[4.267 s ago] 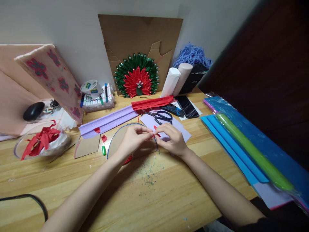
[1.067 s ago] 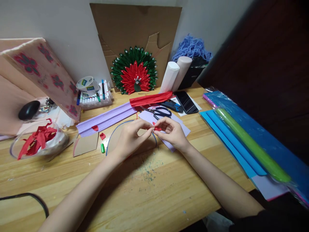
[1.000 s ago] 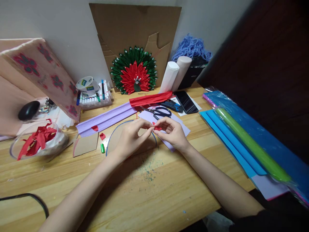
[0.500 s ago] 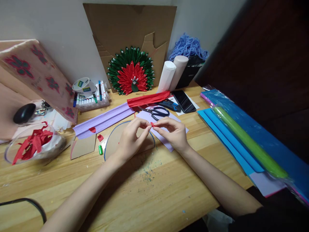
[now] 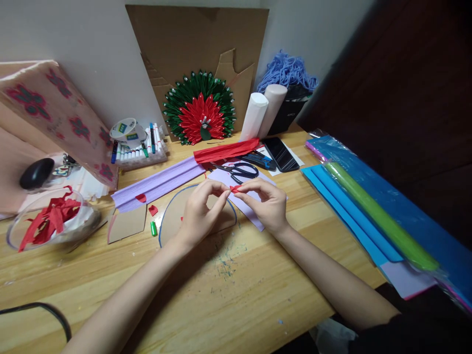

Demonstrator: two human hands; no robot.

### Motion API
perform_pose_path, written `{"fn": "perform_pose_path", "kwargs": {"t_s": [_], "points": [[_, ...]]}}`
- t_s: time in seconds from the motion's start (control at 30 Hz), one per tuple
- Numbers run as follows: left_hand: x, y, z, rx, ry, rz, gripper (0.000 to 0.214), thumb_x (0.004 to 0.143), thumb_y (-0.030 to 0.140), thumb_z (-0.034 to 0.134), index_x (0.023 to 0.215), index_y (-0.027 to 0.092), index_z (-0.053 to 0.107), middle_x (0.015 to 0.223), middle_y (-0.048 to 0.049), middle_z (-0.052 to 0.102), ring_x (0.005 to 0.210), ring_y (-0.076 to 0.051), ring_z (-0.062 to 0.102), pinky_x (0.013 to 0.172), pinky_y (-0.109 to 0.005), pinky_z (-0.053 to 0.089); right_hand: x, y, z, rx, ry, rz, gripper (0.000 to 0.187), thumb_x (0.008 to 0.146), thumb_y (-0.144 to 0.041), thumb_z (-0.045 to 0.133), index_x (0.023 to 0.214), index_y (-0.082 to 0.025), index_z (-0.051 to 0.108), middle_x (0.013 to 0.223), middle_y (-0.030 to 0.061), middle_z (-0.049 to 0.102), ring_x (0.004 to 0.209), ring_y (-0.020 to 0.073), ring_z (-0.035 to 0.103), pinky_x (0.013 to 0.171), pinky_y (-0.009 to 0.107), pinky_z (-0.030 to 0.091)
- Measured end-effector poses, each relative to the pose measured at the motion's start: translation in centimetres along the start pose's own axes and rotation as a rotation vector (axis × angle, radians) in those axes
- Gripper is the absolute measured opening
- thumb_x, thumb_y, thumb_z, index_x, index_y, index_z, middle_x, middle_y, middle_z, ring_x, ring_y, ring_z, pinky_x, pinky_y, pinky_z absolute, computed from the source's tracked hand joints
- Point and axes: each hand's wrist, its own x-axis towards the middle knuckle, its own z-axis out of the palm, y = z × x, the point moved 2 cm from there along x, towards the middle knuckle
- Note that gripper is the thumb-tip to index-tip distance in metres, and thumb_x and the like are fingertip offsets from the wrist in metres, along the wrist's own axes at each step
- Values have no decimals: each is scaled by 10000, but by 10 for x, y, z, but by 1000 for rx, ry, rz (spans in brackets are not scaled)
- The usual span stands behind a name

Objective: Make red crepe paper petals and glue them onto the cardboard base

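Observation:
Between the fingertips of both hands is a small piece of red crepe paper (image 5: pixel 234 189). My left hand (image 5: pixel 203 209) pinches its left end, and my right hand (image 5: pixel 266 202) pinches the other. Under the left hand lies a rounded cardboard piece (image 5: pixel 174 216) with a blue marker edge, partly covered by that hand. Beyond the right hand, black-handled scissors (image 5: pixel 243 171) rest on a lilac paper sheet (image 5: pixel 254 220). Left of the cardboard are a small red paper scrap (image 5: pixel 153 210), a green cap (image 5: pixel 154 228) and a smaller cardboard piece (image 5: pixel 127 226).
Folded purple crepe paper (image 5: pixel 158 183) and red crepe paper (image 5: pixel 224 150) lie behind the hands. A clear bowl (image 5: pixel 14 231) of red strips stands left, a marker box (image 5: pixel 142 160) behind it. A phone (image 5: pixel 280 154) and blue packs (image 5: pixel 354 216) lie right.
The fingertips have moved slightly apart, and more of the red paper shows between them. Both hands otherwise stay in the same place.

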Motion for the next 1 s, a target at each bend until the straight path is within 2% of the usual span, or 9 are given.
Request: {"fn": "perform_pose_path", "kwargs": {"t_s": [0.33, 0.57, 0.77, 1.0], "points": [[0, 2, 0, 4, 8, 33, 17, 860, 168, 552, 856, 168, 568, 804, -18, 604, 755, -121, 557, 707, -261, 458, -2, -1, -2, -83, 37, -32, 49, 742, -187, 709, 759, -231, 695, 777, 27, 691, 756, 191, 645, 738, 357, 529], [0, -2, 1, -4, 30, 32, 12, 856, 163, 562, 851, 156, 571, 808, -21, 609, 752, -112, 565, 705, -244, 459, -1, 0, -1, -39, 35, -63, 86, 708, -185, 743, 775, -222, 704, 802, 27, 712, 790, 192, 662, 785, 368, 533], [1, -1, 0, 17, 50, 76, 13, 850, 150, 568, 846, 162, 572, 793, -19, 611, 735, -114, 566, 678, -243, 458, -1, 2, -2, 15, 65, -66, 115, 691, -132, 748, 753, -225, 719, 738, 16, 712, 712, 177, 661, 695, 333, 531], [1, -2, 0, 8, 37, 51, 19, 854, 156, 560, 848, 167, 573, 799, -18, 612, 747, -119, 565, 690, -251, 457, 2, 1, 0, 159, -37, 7, 138, 698, -142, 744, 800, -230, 715, 797, 10, 717, 780, 167, 667, 750, 320, 539]]}}
